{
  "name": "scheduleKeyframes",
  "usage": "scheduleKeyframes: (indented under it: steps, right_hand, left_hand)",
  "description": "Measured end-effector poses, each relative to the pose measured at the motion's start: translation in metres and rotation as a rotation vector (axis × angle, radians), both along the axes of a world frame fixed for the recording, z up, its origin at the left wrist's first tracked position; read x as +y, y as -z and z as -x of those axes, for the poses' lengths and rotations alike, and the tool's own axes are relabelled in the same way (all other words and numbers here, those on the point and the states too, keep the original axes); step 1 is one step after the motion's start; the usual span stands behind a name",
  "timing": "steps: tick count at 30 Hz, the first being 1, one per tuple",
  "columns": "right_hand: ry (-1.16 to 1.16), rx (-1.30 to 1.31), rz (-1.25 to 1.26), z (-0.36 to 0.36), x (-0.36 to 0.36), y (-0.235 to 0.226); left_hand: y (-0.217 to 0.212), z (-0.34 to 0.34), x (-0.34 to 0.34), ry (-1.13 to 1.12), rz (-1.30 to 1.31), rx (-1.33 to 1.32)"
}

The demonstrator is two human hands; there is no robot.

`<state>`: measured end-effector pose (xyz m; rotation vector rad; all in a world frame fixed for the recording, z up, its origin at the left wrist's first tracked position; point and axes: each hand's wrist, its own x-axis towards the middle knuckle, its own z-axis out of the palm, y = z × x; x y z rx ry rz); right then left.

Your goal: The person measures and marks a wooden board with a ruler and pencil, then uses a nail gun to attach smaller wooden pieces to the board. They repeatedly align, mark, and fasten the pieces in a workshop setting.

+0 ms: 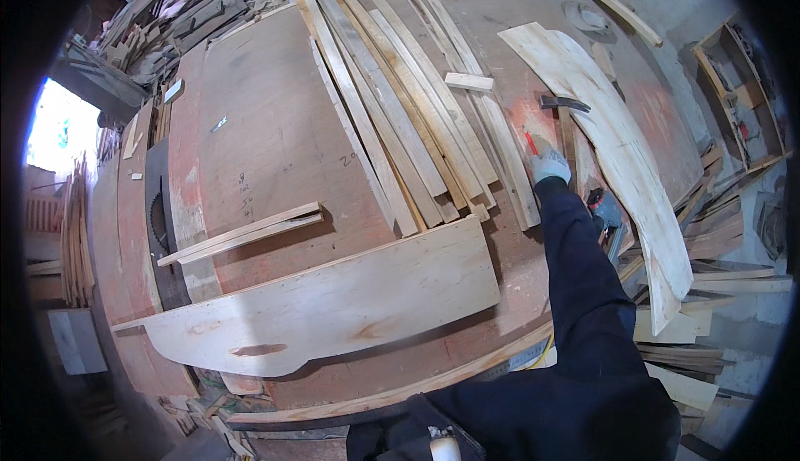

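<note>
The right hand (550,163), gloved in grey-white, reaches far out over the workbench (275,127) on a dark blue sleeve (583,294). Its fingers are curled shut around a red pencil (529,142), whose tip sticks up and to the left past the knuckles. The left hand is out of view.

Just above the fingers, a little right, a hammer (563,102) lies flat on the bench, apart from the glove. Right of the fingers runs a long curved pale board (617,144), bending down past the wrist toward the bench edge. Just left of the fingers lies a fan of long thin wood strips (400,102), with a short wood block (468,82) resting across them up and left of the pencil tip. Below the wrist, beside the sleeve, sits a dark power tool with red on it (604,207), partly hidden.

Well down and left of the fingers a wide curved plywood panel (333,307) lies along the near bench edge. Above its left end are two short slats (246,234) laid together. Far left of the hand a saw blade (157,219) shows in a slot. Scrap boards (717,278) pile up below and right of the hand, off the bench.
</note>
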<state>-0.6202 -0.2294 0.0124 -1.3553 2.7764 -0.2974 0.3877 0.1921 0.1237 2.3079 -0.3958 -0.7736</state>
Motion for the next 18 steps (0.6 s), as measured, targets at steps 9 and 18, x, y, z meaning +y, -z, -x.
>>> scheduleKeyframes:
  steps: [9, 18]
  right_hand:
    - [-0.051, 0.140, 0.036, 0.021, 0.037, 0.017]
    - [-0.016, -1.234, 0.377, -0.146, 0.099, -0.120]
  left_hand:
    - [-0.006, 0.015, -0.013, -0.085, 0.050, -0.006]
    - [-0.056, 0.077, -0.148, 0.157, 0.444, 0.603]
